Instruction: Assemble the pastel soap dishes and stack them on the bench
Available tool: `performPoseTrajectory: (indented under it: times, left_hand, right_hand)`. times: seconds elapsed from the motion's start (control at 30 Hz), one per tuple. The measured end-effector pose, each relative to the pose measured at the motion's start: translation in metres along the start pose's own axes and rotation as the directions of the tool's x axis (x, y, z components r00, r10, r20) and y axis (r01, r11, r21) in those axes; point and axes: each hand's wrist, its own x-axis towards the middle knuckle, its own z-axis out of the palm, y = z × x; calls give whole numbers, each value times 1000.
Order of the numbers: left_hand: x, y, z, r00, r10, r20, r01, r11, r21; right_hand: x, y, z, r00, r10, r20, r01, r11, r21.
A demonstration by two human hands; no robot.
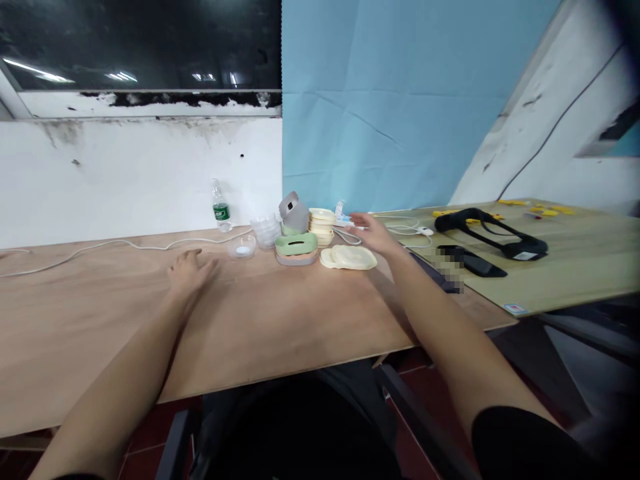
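Note:
My left hand (189, 272) rests on the wooden table, fingers apart and holding nothing. Just beyond it to the right stand a small clear bowl (243, 247) with something white in it and a stack of clear plastic cups (266, 232). My right hand (373, 233) hovers with spread fingers beside a stack of cream containers (322, 223), and nothing is in it. Flat cream lids (349, 257) lie below that hand. Between both hands sit a green oval piece (297, 245) on peach and grey ones, with grey cup-like pieces (293, 212) tilted behind.
A water bottle (221, 208) stands by the wall, near a white cable (135, 243). To the right, a second table (560, 253) bears a black strapped headset (490, 233), a dark phone-like object (473, 261) and several yellow items. The table's front edge (290, 371) runs before my lap.

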Motion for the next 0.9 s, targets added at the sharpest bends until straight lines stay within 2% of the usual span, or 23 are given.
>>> performPoseTrajectory:
  times: [0.07,0.13,0.17,0.23,0.4,0.63,0.9]
  left_hand:
    - [11,-22,3,996,-72,54,68,995,70]
    - [16,-35,9,977,-104,184,83,989,120]
    - [17,-39,13,963,-92,252,57,988,140]
    - [17,-42,20,951,-54,306,-1,984,178]
    - [16,-40,27,950,-39,311,-31,976,215]
    - [18,-43,30,952,-8,305,-63,973,221]
    - [18,-39,27,933,-44,357,-65,956,288]
  right_hand:
    - [5,11,5,972,98,-212,-80,993,90]
    - [3,26,9,938,167,-305,-146,985,88]
    - [1,34,9,934,186,-305,-176,983,60]
    - [-7,51,7,931,209,-298,-216,976,9]
    - [-20,75,0,944,278,-178,-305,940,-152]
    - [-21,62,5,932,351,-87,-362,899,-245]
    - [-24,59,6,915,402,34,-383,891,-245]
